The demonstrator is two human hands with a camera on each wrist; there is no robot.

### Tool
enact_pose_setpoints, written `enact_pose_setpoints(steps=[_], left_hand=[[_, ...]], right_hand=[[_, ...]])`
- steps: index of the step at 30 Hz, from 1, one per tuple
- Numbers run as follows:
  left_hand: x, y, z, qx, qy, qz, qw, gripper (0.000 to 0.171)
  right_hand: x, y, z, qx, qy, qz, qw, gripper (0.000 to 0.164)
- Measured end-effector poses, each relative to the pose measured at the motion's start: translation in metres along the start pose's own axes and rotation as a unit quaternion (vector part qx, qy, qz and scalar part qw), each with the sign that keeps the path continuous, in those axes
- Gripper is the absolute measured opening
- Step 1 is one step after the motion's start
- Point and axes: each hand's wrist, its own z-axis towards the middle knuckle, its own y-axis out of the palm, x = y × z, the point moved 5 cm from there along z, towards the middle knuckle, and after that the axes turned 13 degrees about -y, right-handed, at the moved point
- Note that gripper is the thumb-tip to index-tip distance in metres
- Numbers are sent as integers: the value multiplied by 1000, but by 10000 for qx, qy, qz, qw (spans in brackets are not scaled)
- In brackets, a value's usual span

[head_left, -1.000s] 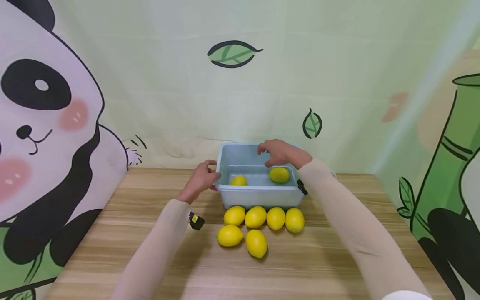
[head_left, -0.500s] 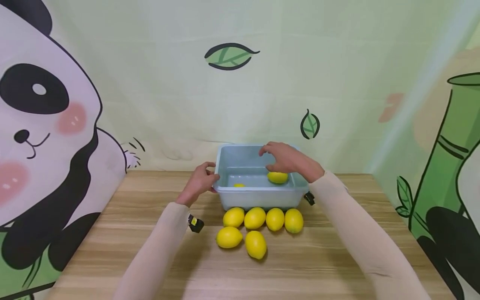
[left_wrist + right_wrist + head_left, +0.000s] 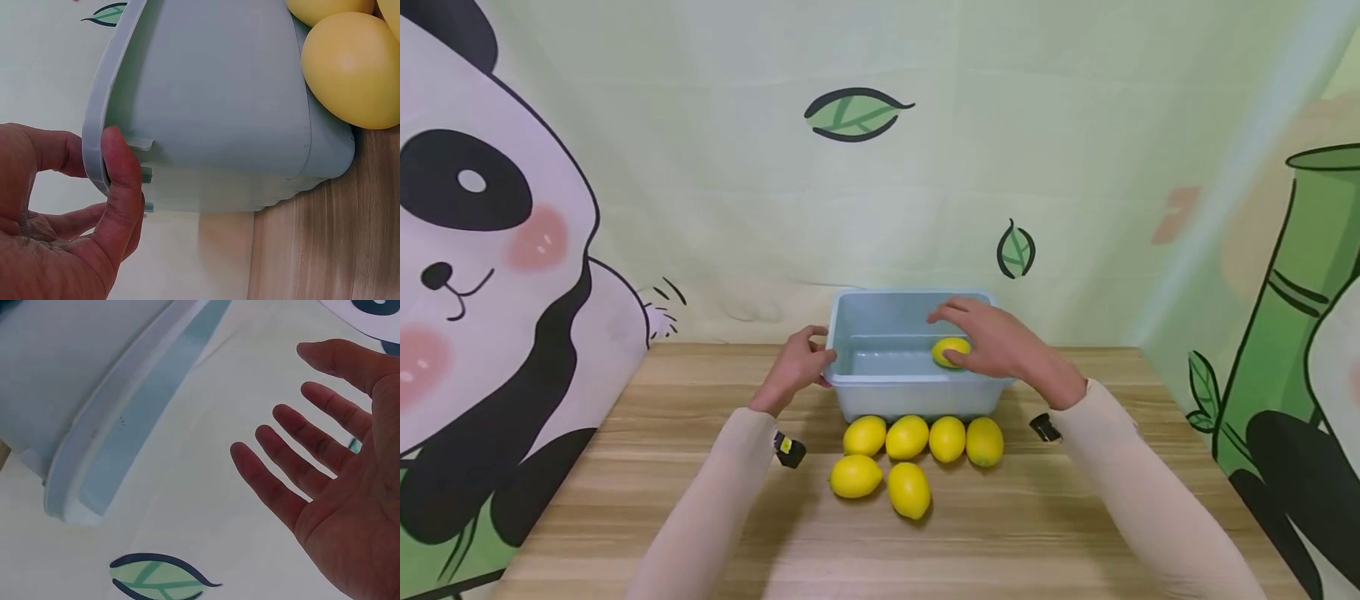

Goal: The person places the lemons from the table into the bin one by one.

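A light blue plastic bin (image 3: 917,395) stands at the back of the table. My left hand (image 3: 797,362) grips the rim at its left end; in the left wrist view the thumb and fingers (image 3: 122,181) pinch the rim from both sides. Over the bin's right side hovers my right hand (image 3: 1003,337), holding nothing, its fingers spread apart in the right wrist view. Inside the bin, just left of that hand's thumb, a lemon (image 3: 948,351) shows. Several more lemons (image 3: 907,437) sit on the table against the bin's front, in two rows.
The wooden tabletop (image 3: 1037,533) extends in front and to both sides. Close behind the bin hangs a pale green backdrop (image 3: 737,208) printed with pandas and leaves. A small black device (image 3: 789,450) is on the left wrist, another (image 3: 1044,427) on the right.
My right hand has moved right and slightly nearer. The lemon at the bin's left has gone out of sight behind the front wall. The left hand keeps its grip.
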Motion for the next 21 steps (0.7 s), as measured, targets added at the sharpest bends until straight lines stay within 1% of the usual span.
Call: enact_pose_setpoints(steps=[6,13,18,21], left_hand=[[-1,1,0,5,9,-21,10000,57],[-2,2,1,-8,-22,-4,10000,56],[-2,1,1,-11,6,1,10000,56],[-1,0,0,2,13,26,10000,56]], right_hand=[[-14,-3,-22,478,-236,-153,9985,44],[-24,7,-48,995,-480,-304,9934,45],[-31,15,-60,1313,-740,-454,9875,44],[-36,20,-67,1410,-813,-494,9854,44]])
